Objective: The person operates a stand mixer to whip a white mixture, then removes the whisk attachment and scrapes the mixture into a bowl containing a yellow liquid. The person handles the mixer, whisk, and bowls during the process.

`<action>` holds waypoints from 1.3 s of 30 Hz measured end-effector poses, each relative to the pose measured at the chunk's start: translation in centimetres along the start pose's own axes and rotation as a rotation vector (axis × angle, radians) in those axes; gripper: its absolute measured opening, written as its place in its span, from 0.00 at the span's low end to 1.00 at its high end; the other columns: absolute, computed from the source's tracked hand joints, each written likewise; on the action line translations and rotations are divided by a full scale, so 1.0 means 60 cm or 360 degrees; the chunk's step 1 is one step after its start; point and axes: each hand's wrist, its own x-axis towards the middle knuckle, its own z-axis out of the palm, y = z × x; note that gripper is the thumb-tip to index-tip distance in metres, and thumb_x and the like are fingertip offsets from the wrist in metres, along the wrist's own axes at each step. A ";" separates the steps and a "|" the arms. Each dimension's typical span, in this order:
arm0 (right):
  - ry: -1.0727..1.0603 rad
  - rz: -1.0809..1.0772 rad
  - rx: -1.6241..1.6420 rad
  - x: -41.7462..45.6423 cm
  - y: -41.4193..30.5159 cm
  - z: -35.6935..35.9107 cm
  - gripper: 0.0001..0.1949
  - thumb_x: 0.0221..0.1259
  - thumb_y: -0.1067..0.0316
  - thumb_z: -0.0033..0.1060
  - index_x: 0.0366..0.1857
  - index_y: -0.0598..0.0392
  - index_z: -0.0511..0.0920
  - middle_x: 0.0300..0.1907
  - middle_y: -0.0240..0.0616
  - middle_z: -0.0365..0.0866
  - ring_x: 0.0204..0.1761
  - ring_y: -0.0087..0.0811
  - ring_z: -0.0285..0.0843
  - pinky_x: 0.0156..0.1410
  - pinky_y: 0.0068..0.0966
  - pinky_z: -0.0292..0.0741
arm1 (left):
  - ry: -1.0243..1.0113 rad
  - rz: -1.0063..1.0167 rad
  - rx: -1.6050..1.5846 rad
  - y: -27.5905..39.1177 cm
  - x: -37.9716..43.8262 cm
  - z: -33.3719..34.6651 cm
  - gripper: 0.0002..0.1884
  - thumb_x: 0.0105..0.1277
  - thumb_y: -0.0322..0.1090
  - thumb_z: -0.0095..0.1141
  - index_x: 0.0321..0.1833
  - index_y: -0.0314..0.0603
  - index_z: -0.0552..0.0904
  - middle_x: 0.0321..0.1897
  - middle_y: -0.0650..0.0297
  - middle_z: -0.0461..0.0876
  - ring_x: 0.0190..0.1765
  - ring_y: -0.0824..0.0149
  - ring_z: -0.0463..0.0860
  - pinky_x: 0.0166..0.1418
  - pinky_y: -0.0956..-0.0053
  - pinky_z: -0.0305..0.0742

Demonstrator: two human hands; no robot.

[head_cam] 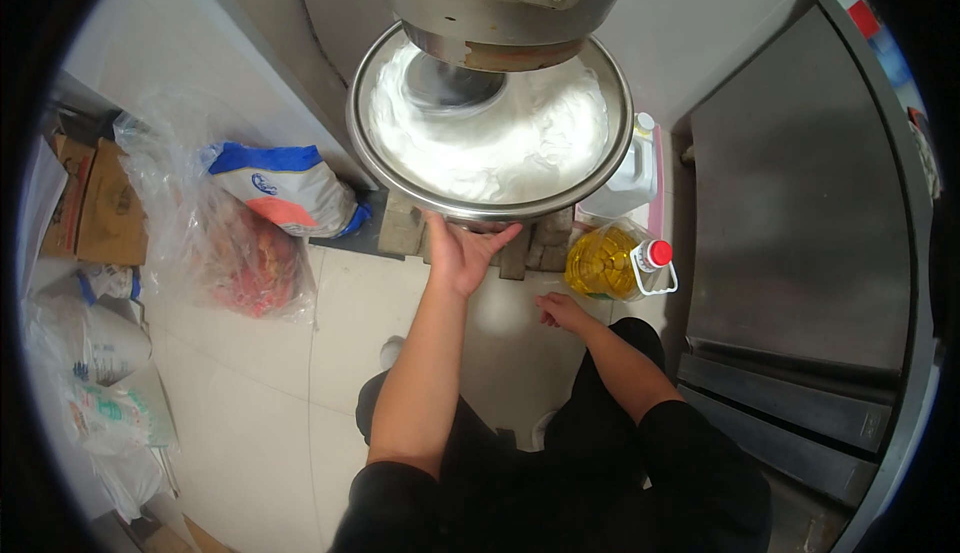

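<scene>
A steel mixing bowl (491,211) holds a white, fluffy mixture (480,163), with a blurred beater (457,87) in it at the back left. Above the bowl is the metal head of a stand mixer (495,12). My left hand (465,253) has its fingers spread against the bowl's near underside; part of them is hidden beneath it. Lower and to the right, my right hand (562,311) hangs near my knee with its fingers loosely curled; I cannot tell whether anything is in them. Just beyond it stands a bottle of yellow oil (604,256) with a red cap.
A white plastic jug (626,181) stands behind the oil bottle. On the left are a blue and white sack (289,185), a clear plastic bag with red contents (259,268) and cardboard boxes (112,208). A grey metal cabinet (795,193) lines the right side.
</scene>
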 end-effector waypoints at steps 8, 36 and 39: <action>0.0007 -0.0019 0.0008 -0.003 0.002 0.000 0.25 0.62 0.41 0.49 0.40 0.57 0.76 0.29 0.36 0.78 0.30 0.27 0.74 0.37 0.24 0.72 | -0.0095 0.0025 -0.0006 -0.003 0.004 -0.012 0.43 0.67 0.69 0.24 0.71 0.37 0.45 0.67 0.43 0.53 0.61 0.39 0.65 0.61 0.46 0.69; -0.0017 0.0004 0.0004 0.003 0.007 -0.004 0.24 0.63 0.42 0.48 0.41 0.56 0.76 0.29 0.34 0.77 0.30 0.25 0.73 0.37 0.23 0.71 | -0.0122 -0.0038 -0.0057 -0.004 0.008 -0.017 0.44 0.66 0.69 0.24 0.71 0.37 0.44 0.67 0.41 0.52 0.61 0.37 0.65 0.61 0.46 0.70; -0.0014 0.0023 0.0024 0.002 0.007 -0.004 0.24 0.63 0.42 0.48 0.42 0.57 0.76 0.30 0.35 0.77 0.31 0.26 0.73 0.37 0.23 0.71 | -0.0013 -0.0024 -0.0047 -0.002 0.002 -0.003 0.44 0.66 0.69 0.24 0.71 0.37 0.43 0.67 0.41 0.53 0.61 0.36 0.65 0.61 0.46 0.69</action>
